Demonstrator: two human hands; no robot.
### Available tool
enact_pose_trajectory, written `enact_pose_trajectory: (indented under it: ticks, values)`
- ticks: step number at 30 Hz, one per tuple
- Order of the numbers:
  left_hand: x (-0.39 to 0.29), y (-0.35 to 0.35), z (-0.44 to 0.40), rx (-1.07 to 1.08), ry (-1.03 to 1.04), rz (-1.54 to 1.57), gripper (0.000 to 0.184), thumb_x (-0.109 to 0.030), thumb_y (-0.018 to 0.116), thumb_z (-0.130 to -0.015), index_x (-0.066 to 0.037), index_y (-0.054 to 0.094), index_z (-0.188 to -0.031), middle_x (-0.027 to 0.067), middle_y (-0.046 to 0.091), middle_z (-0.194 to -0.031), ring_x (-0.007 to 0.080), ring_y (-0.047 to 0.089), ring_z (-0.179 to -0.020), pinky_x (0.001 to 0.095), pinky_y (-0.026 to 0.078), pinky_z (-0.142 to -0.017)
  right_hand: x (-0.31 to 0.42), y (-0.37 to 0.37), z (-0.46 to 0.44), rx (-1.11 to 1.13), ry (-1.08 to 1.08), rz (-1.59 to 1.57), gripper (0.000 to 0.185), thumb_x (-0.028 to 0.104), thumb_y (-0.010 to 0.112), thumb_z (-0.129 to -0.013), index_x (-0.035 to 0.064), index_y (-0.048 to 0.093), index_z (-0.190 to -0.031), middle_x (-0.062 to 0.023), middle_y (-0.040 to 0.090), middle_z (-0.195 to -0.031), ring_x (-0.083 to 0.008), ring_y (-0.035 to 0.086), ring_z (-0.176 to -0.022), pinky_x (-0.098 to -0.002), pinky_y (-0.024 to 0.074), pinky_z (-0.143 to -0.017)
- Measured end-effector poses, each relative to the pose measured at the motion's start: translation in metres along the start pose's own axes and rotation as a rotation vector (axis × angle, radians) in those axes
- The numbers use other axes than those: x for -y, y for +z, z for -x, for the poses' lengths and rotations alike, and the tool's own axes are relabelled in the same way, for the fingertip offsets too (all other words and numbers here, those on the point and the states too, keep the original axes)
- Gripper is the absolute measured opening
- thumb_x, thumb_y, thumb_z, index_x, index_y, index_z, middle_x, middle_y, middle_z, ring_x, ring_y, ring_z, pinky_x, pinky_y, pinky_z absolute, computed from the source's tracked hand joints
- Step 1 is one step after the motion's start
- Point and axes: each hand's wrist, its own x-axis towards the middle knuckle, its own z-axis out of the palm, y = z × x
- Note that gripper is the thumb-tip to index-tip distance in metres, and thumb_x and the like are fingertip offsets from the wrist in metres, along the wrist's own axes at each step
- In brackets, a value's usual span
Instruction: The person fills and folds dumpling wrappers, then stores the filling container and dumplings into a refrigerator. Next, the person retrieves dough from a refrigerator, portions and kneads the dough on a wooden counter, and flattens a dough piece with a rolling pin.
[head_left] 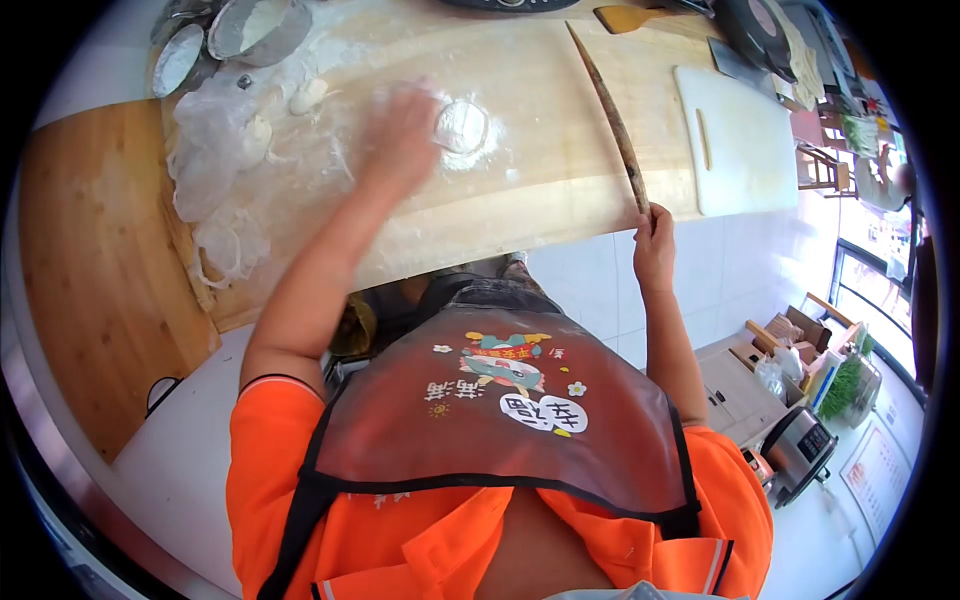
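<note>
A round, flour-coated piece of dough (462, 126) lies on the wooden board (520, 190) in a ring of loose flour. Just left of it is my left hand (400, 135), over the board and smeared by motion, so its fingers cannot be made out. My right hand (655, 245) is closed around the near end of a long, thin, tapered wooden rolling pin (610, 115). The pin points away from me across the right part of the board. Smaller dough lumps (308, 96) sit farther left, beside a crumpled clear plastic bag (210, 140).
Metal bowls (260, 30) with flour stand at the back left. A white cutting board (745, 140) lies at the right, with a wooden spatula (625, 18) and a dark pan (755, 35) behind. A cooker (795, 455) is on the right-hand counter.
</note>
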Motion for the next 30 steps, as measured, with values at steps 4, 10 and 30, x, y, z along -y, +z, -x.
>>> enact_pose_trajectory:
  ticks: [4,10,30]
  values:
    - [-0.055,0.037,-0.006,-0.17,0.0,0.137,0.064,-0.034,0.059,-0.094,-0.003,0.04,-0.147,0.0169,0.03,-0.158,0.0316,0.023,-0.15,0.0514,0.016,-0.122,-0.004,0.0,0.0,-0.078,-0.209,0.062,0.028,0.019,0.053,-0.101,0.0013,0.055,-0.122,-0.0152,0.064,-0.103,-0.0261,0.062,-0.092,-0.0376,0.0497,-0.084]
    - [-0.067,0.036,0.007,-0.053,0.023,0.079,0.068,-0.037,0.061,-0.093,-0.006,0.038,-0.149,0.0146,0.028,-0.16,0.0314,0.022,-0.15,0.0532,0.017,-0.121,0.005,-0.001,-0.011,0.023,-0.222,0.037,0.027,0.017,0.056,-0.097,0.0071,0.053,-0.122,-0.0185,0.062,-0.113,-0.0386,0.062,-0.102,-0.0446,0.049,-0.088]
    - [-0.017,0.051,0.049,-0.074,-0.322,-0.034,0.062,-0.039,0.053,-0.098,-0.005,0.039,-0.149,0.0139,0.028,-0.161,0.0288,0.023,-0.15,0.0534,0.015,-0.121,0.067,0.047,-0.054,0.079,-1.069,0.544,0.042,0.041,0.051,-0.098,0.0096,0.057,-0.125,-0.0155,0.056,-0.128,-0.031,0.049,-0.128,-0.0483,0.037,-0.109]
